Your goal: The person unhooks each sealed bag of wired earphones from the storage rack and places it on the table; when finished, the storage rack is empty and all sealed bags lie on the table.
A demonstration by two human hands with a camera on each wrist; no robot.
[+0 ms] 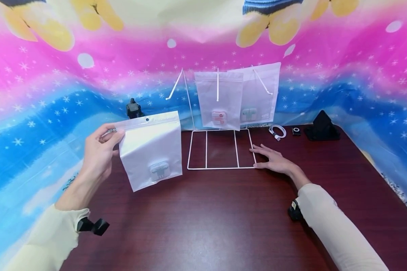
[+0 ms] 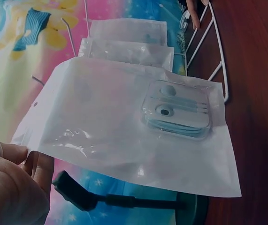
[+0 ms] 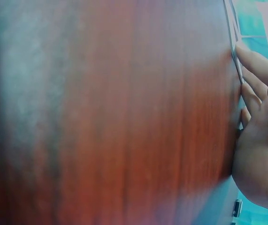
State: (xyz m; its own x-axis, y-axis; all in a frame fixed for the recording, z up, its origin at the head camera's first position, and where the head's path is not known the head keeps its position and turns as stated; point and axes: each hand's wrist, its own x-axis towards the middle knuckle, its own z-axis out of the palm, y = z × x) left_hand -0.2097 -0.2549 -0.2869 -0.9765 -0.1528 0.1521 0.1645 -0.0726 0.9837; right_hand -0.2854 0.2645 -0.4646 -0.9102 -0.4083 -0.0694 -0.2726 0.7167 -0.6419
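A white zip bag hangs from my left hand, which pinches its upper left corner between thumb and fingers. Through the bag's front, a clear case of earphones shows near the bottom. My right hand lies low over the table, fingers extended, fingertips at the right front corner of the white wire rack. On the rack's prongs hang two more bags: a nearer one with red-looking earphones and a larger one behind it to the right. The rack's left prong carries nothing.
Along the back right of the table lie a coiled white cable, a small dark square device and a black stand. Another black stand rises behind the held bag. A patterned cloth surrounds the table.
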